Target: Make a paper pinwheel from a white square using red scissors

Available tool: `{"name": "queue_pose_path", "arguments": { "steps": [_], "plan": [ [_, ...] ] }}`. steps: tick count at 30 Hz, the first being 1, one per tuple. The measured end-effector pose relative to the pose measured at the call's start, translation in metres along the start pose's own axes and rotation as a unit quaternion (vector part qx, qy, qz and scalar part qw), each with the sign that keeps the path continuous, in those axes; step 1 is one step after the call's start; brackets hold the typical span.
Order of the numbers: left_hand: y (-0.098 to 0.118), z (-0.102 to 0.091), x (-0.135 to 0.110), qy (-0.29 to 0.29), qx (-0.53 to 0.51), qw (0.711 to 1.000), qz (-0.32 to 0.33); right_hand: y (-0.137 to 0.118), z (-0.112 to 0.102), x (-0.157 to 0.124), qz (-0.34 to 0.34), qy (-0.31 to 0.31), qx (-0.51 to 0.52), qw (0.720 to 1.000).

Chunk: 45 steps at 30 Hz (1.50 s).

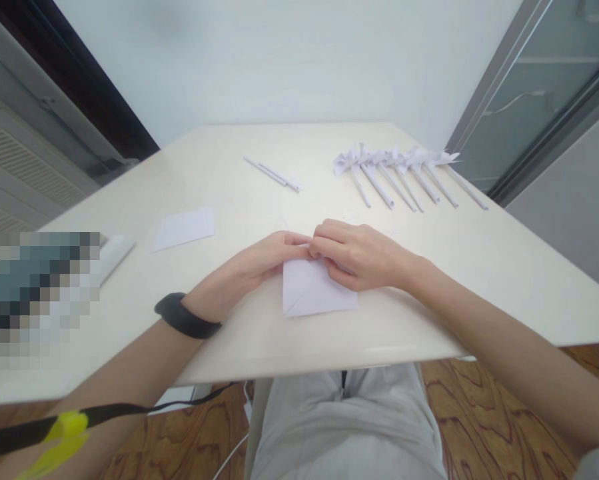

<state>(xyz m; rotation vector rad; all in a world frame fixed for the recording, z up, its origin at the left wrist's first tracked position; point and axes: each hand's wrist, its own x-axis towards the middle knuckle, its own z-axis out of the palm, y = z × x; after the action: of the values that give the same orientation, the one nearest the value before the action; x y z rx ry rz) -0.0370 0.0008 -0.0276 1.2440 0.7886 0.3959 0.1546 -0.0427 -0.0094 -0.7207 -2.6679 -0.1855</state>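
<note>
A square sheet of white paper lies near the front of the table, a diagonal crease running in from its lower left corner. At its upper left edge, my left hand grips the paper between thumb and fingers. My right hand rests over the upper right part of the sheet, its fingertips pinching the same top edge and meeting the left fingers. Both hands hide that top edge, so how it is folded there cannot be seen.
Several white paper pinwheels on rolled sticks lie in a row at the back right. Two or so thin rolled paper sticks lie at the back middle. Another paper sheet is on the left, near a pixelated object. A black strap crosses the lower left.
</note>
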Motion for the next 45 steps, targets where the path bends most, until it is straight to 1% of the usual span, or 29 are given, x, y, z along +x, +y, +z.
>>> {"name": "queue_pose_path", "arguments": {
  "steps": [5, 10, 13, 15, 17, 20, 23, 26, 27, 29, 31, 32, 35, 41, 45],
  "plan": [
    [0.001, 0.000, 0.000, -0.005, -0.001, 1.000, -0.002, 0.000, 0.001, 0.001, 0.020, -0.008, 0.026, 0.999],
    [0.004, 0.004, -0.003, 0.000, 0.011, 1.000, -0.004, 0.002, 0.002, 0.002, 0.040, 0.018, 0.106, 0.993],
    [0.007, 0.005, -0.006, 0.023, 0.038, 0.999, 0.003, 0.003, 0.002, 0.002, 0.070, 0.033, 0.157, 0.985],
    [0.009, 0.005, -0.007, 0.028, 0.047, 0.999, 0.002, 0.004, 0.001, 0.002, 0.104, 0.047, 0.185, 0.976],
    [0.010, 0.005, -0.008, 0.029, 0.047, 0.998, 0.004, 0.006, 0.000, 0.002, 0.153, 0.064, 0.214, 0.963],
    [0.010, 0.005, -0.008, 0.052, 0.067, 0.996, 0.022, 0.011, -0.001, 0.000, 0.230, 0.074, 0.284, 0.928],
    [0.010, 0.005, -0.009, 0.080, 0.098, 0.991, 0.041, 0.017, -0.001, -0.003, 0.265, 0.061, 0.361, 0.892],
    [0.011, 0.006, -0.009, 0.094, 0.131, 0.986, 0.048, 0.022, -0.001, -0.004, 0.271, 0.062, 0.392, 0.877],
    [0.011, 0.006, -0.010, 0.087, 0.139, 0.985, 0.047, 0.022, -0.001, -0.004, 0.270, 0.066, 0.394, 0.876],
    [0.011, 0.007, -0.010, 0.055, 0.144, 0.987, 0.046, 0.022, -0.001, -0.004, 0.269, 0.067, 0.393, 0.877],
    [0.010, 0.008, -0.010, 0.022, 0.145, 0.988, 0.047, 0.021, 0.000, -0.003, 0.272, 0.056, 0.396, 0.875],
    [0.010, 0.008, -0.010, 0.017, 0.150, 0.987, 0.048, 0.019, 0.000, -0.002, 0.275, 0.048, 0.401, 0.872],
    [0.009, 0.008, -0.010, 0.033, 0.164, 0.984, 0.054, 0.017, 0.001, -0.001, 0.278, 0.038, 0.423, 0.861],
    [0.011, 0.009, -0.012, 0.063, 0.144, 0.986, 0.055, 0.018, -0.002, -0.002, 0.278, 0.064, 0.466, 0.838],
    [0.013, 0.011, -0.012, 0.078, 0.138, 0.986, 0.059, 0.020, -0.004, -0.003, 0.291, 0.063, 0.497, 0.815]
  ]
}}
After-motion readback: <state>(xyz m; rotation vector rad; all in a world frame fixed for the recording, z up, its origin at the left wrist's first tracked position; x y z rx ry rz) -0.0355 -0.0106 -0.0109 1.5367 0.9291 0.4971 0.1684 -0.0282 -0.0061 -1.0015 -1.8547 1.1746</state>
